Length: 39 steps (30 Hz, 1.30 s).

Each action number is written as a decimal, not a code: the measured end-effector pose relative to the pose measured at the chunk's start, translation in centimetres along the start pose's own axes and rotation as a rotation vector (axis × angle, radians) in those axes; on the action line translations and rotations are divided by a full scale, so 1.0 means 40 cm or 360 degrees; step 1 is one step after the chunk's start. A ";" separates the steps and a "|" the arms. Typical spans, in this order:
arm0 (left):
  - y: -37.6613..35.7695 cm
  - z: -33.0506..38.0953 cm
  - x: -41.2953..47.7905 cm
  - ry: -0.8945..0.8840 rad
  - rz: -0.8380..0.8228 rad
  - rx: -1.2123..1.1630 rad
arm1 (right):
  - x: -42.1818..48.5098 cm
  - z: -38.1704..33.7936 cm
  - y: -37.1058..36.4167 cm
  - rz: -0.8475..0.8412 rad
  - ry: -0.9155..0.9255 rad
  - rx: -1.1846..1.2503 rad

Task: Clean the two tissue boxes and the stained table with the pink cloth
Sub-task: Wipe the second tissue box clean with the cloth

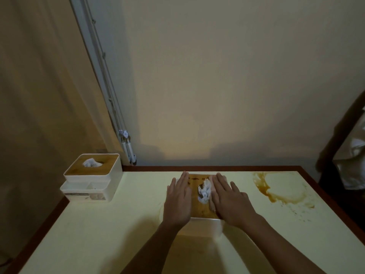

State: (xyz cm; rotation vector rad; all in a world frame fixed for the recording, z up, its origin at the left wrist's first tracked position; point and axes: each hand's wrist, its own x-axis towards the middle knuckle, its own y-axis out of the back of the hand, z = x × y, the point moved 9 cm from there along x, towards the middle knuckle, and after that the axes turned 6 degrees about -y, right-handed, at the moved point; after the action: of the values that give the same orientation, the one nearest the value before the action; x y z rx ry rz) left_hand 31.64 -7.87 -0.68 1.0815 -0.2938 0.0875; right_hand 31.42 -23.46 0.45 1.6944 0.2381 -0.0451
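View: head, the only one.
Near tissue box (205, 224): mid-counter, white walls, wooden lid with dark spots at its far end; tissue tuft (204, 189) standing out of the slot.
Left grip (178, 196): bare hand, fingers straight and spread, flat on the lid's left edge; pinching nothing.
Right grip (231, 198): the same, flat on the right side of the lid, just beside the tuft.
Second tissue box (92, 177): far left corner of the counter (98, 244), well apart from both hands.
Stain (282, 190): brown ring, far right of the counter, not wiped.
Pink cloth: not in frame.
Risk 1: wiping the lid could snag the tuft and drag tissue out or soil it.
Risk 2: sliding the box right would carry its base into the stain.
Risk 3: bare palms on the spotted lid may smear it.
Hidden: lid under both palms; box sides; small tray contents on the second box unreadable; dim light.
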 end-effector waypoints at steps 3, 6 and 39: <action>-0.007 -0.005 0.003 0.0014 -0.0010 0.0013 | -0.043 0.000 -0.015 -0.0017 -0.0020 -0.0014; -0.023 -0.020 0.011 0.0041 0.0005 -0.0053 | -0.002 0.002 0.001 -0.0020 -0.0020 0.0013; -0.007 -0.005 0.003 0.0034 -0.0054 0.0091 | 0.059 0.004 -0.001 -0.0034 -0.0013 0.0171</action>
State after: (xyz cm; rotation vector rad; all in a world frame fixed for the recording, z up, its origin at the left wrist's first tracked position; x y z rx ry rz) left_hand 31.86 -7.84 -0.99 1.1412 -0.2549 0.0776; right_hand 33.73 -23.29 -0.01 1.7982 0.2516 -0.0823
